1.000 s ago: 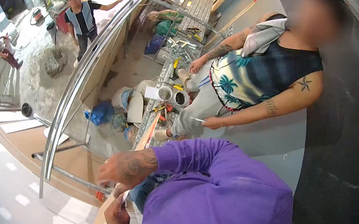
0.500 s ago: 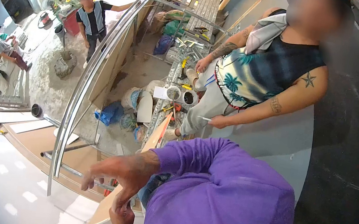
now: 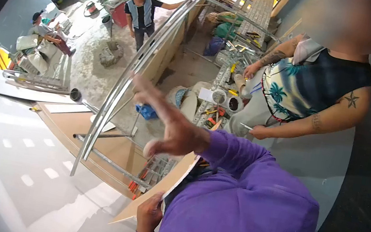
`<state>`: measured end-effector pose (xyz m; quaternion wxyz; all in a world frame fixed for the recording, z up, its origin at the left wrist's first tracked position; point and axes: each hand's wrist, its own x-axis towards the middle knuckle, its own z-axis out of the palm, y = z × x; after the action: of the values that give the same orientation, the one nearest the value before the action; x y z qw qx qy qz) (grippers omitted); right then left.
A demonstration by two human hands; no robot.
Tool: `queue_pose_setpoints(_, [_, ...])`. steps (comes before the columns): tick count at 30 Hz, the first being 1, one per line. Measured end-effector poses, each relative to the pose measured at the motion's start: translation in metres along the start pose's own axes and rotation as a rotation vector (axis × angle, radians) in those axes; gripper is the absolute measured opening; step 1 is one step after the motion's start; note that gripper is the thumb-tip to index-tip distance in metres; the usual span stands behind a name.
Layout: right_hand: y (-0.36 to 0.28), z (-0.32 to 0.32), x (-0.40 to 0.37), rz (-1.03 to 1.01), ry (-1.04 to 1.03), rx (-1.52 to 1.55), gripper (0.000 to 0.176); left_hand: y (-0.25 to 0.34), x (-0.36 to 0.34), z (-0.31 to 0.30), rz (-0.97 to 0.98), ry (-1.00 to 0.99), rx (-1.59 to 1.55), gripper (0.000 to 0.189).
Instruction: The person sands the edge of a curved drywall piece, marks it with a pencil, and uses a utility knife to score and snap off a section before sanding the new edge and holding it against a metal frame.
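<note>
My right hand (image 3: 173, 131) is raised in front of my purple sleeve, fingers stretched out toward the metal scaffold rails, holding nothing. Lower down, my left hand (image 3: 150, 211) is closed on the edge of a long tan board (image 3: 145, 202), which slants up along my front. My right forearm covers part of the board. Close by to the right stands a person in a palm-print tank top (image 3: 298, 80), with a thin white stick-like item (image 3: 246, 126) in one hand; I cannot make out its kind.
Curved metal rails (image 3: 115, 100) cross before me. Beyond them a plank platform (image 3: 222, 80) carries buckets (image 3: 219, 97), tools and metal pieces. Below are bags and a blue sack (image 3: 146, 111). A person in a vest (image 3: 141, 14) holds the rail; another person (image 3: 50, 34) sits far left.
My right hand has risen and its fingers have straightened outward. My left hand now shows more plainly on the board. The whole view has shifted, with the scene moving right.
</note>
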<state>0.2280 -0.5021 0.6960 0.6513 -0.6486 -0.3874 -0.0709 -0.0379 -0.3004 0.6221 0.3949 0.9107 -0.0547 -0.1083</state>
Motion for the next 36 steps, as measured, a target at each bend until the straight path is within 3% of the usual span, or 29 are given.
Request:
queue_pose_setpoints(3, [-0.018,-0.022,0.027,-0.013,0.15,0.064,0.134,-0.006,-0.008,0.012,0.009,0.02,-0.036,0.035])
queue_pose_setpoints(12, [-0.056,-0.047,0.076,-0.495,0.267,-0.039,0.124,0.018,-0.01,-0.004,0.011,0.02,0.044,0.043])
queue_pose_setpoints(15, [-0.057,-0.036,0.066,-0.178,0.123,-0.03,0.115,0.018,-0.009,-0.003,0.023,0.031,0.065,0.042])
queue_pose_setpoints(17, [-0.048,-0.041,0.062,0.107,0.04,0.147,0.105,0.02,-0.008,-0.004,0.025,0.034,0.074,0.041])
queue_pose_setpoints(19, [-0.05,-0.064,0.058,-0.052,0.205,0.037,0.092,0.023,-0.006,-0.008,0.017,0.027,0.071,0.041])
queue_pose_setpoints(21, [-0.052,-0.101,0.056,-0.434,0.408,0.046,0.08,0.023,-0.005,-0.008,0.032,0.047,0.058,0.041])
queue_pose_setpoints(23, [-0.053,-0.135,0.046,-0.509,0.513,-0.116,0.078,0.02,-0.004,-0.007,0.084,0.083,0.04,0.043])
queue_pose_setpoints(26, [-0.044,-0.15,0.017,0.197,0.607,-0.176,0.083,0.014,-0.001,-0.004,0.114,0.064,0.103,0.044])
queue_pose_setpoints(29, [-0.024,-0.142,-0.016,0.365,0.569,-0.179,0.087,0.032,0.002,-0.013,0.01,-0.014,0.145,0.043])
queue_pose_setpoints(31, [-0.014,-0.137,-0.028,0.329,0.555,-0.307,0.087,0.024,0.003,-0.011,-0.002,-0.044,0.18,0.044])
queue_pose_setpoints(36, [-0.033,-0.136,-0.029,0.43,0.5,-0.141,0.089,0.033,-0.002,-0.011,-0.001,-0.034,0.148,0.045])
